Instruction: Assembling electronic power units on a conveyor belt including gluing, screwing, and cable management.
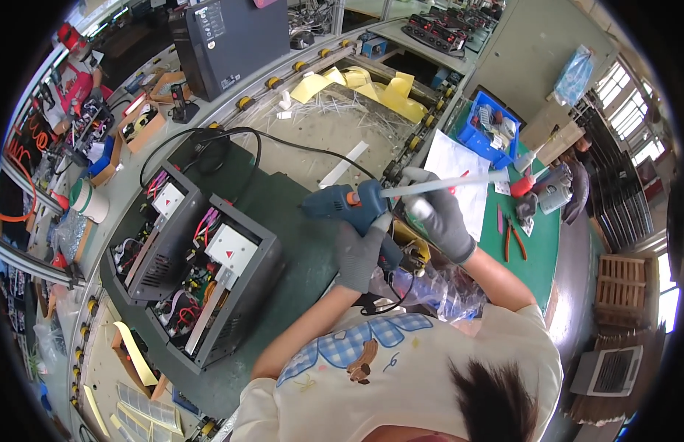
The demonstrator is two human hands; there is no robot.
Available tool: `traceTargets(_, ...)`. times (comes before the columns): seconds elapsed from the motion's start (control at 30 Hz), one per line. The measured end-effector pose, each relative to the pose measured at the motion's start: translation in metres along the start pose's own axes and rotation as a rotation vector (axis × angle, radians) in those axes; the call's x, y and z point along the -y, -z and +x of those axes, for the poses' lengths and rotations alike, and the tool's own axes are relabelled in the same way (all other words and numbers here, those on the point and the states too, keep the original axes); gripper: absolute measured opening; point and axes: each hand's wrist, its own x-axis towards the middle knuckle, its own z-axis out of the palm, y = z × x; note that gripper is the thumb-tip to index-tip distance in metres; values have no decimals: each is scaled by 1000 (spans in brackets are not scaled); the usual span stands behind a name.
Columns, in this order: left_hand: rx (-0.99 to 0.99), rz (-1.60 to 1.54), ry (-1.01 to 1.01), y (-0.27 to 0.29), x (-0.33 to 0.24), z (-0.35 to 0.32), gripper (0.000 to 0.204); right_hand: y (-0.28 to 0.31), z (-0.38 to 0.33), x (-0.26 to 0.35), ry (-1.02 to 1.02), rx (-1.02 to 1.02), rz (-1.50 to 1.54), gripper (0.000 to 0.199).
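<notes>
"On the dark green mat (305,274), what's leftmost?"
"Two open dark-gray housings (259,295), side by side."
"Then?"
"Left hand (359,256), wrapped around the blue glue gun (333,202), mid-view."
"And the right hand (439,215)?"
"Pinching a pale stick (476,180) at the gun's rear, left of the blue bin's (477,149) contents."
</notes>
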Motion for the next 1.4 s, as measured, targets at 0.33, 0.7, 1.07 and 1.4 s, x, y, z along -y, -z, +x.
traceTargets(0.33,498,253,-490,-1,-24,-35,37,25,-63,35,-489,179,-226,51)
traceTargets(0.7,236,423,-336,-45,-12,-40,20,18,-113,34,-145,-279,-348,32)
traceTargets(1.07,492,-283,176,-71,1,-37,25,42,-133,63,-229,-408,-305,41)
traceTargets(1.4,493,-470,256,11,-15,-25,24,144,-93,14,-417,-526,-598,38)
